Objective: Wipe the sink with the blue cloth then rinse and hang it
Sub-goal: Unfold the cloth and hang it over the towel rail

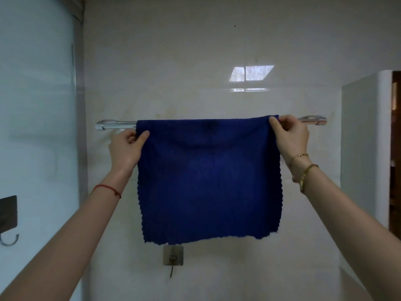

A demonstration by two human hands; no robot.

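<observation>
The left hand [128,148] is raised to the wall, and the left top corner of the blue cloth [208,181] is pinched between its thumb and curled fingers, just below the rail. The right hand [290,135] is held a little higher, and the right top corner is pinched in the same way, right at the level of the towel rail [115,124]. Both arms are about equally extended, so neither hand is clearly nearer to the cloth.

The cloth is draped over the rail and is spread flat between the two hands, its top edge lying along the rail from left to right. The rail's long axis is horizontal (its brackets show bare at each end), and the cloth is set slightly right of the middle, more bare rail being left on the left. The front fall hangs straight down against the tiled wall [195,61], its lower edge reaching just above a small adhesive hook [173,256]. How much cloth hangs behind the rail cannot be told.

The hanging step is judged to be nearly finished. What remains turns on the top edge being kept parallel to the rail: the corners would be released downward and outward, each on its own side, without the cloth being dragged sideways along the bar.
</observation>
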